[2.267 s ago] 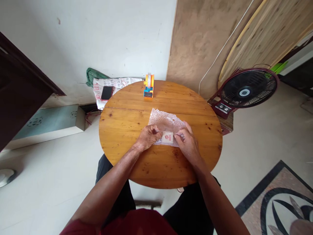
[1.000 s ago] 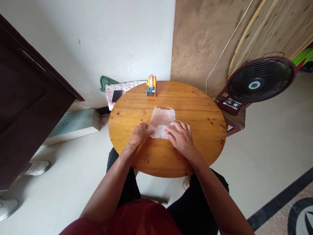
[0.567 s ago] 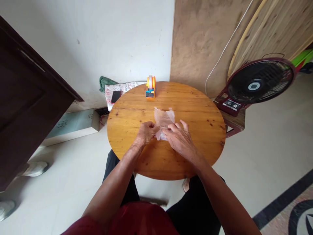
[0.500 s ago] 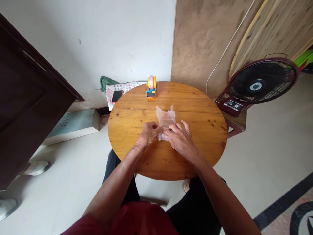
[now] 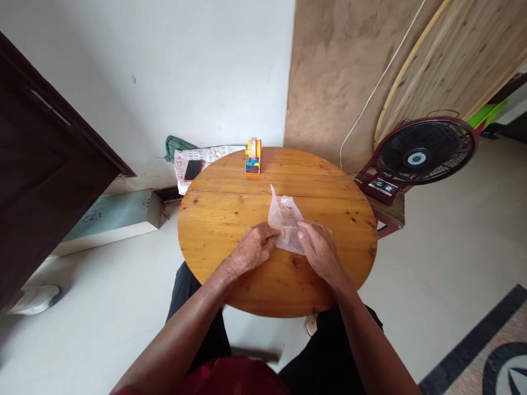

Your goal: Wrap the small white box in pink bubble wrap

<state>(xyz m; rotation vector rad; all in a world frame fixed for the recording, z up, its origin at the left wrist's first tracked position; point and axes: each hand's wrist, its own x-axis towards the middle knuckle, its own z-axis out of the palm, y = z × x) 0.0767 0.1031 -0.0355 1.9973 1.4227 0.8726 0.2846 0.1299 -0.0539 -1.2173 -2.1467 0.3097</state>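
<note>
A piece of translucent pinkish bubble wrap (image 5: 289, 237) lies on the round wooden table (image 5: 218, 219), its lower part folded over and one far corner sticking up. Something small and pale with reddish marks shows faintly through the wrap, too blurred to name. My left hand (image 5: 257, 245) is closed, thumb and forefinger pinching the wrap's left edge. At the right edge my right hand (image 5: 323, 248) grips the wrap between thumb and fingers, the thumb lying on top.
An orange and blue tape dispenser (image 5: 253, 156) stands at the table's far edge. Beyond its left edge, a dark phone (image 5: 193, 170) rests on a printed white sack (image 5: 181, 164). To the right a dark red fan (image 5: 415, 159) sits on a wooden stool (image 5: 391, 211).
The wrap now lies flatter and wider, its near part spread to the right. My right hand has shifted to the right edge and my hands are farther apart. The camera view has shifted slightly.
</note>
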